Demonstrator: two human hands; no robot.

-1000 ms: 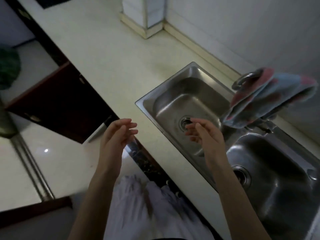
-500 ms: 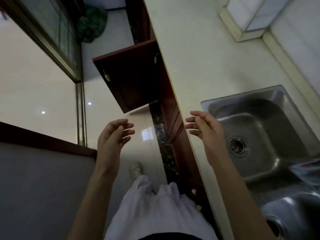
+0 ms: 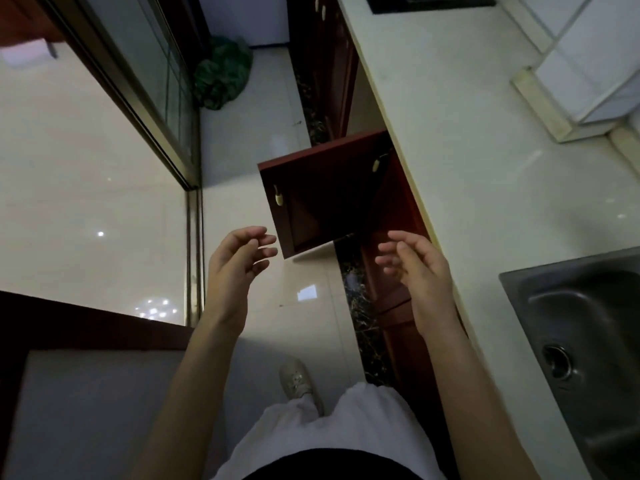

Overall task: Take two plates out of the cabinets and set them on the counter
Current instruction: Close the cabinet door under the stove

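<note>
Plates are nowhere in my view; I judge they sit inside the cabinet under the counter (image 3: 467, 161), whose red door (image 3: 322, 195) stands swung out over the floor. My left hand (image 3: 235, 265) and right hand (image 3: 422, 268) hang in front of it, fingers loosely spread and holding nothing, ready to reach in. The door's edge sits just beyond my left fingertips and may block that side. A sink (image 3: 581, 327) lies to the right, a green bundle (image 3: 221, 74) well beyond.

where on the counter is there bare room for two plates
The counter shows a wide bare stretch between the dark cooktop at its far end and the sink. Both hands hang empty over the floor.
</note>
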